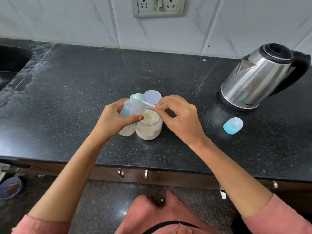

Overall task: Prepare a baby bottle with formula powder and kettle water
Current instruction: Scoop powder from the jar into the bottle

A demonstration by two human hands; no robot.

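My left hand [112, 119] grips a clear baby bottle [133, 108], tilted with its open mouth towards the right. My right hand [179, 115] pinches the handle of a pale green scoop [141, 97], whose bowl sits at the bottle's mouth. Just below stands an open jar of white formula powder [149, 126], touching the bottle. The jar's lilac lid [152, 97] lies behind it. A steel kettle [258, 76] with a black handle stands at the right.
The bottle's blue cap with its teat [233, 125] lies on the black granite counter [76, 92] right of my hands. A sink [10, 65] is at the far left. A socket plate [157, 6] is on the tiled wall. Cabinet handles [121, 173] sit below the counter edge.
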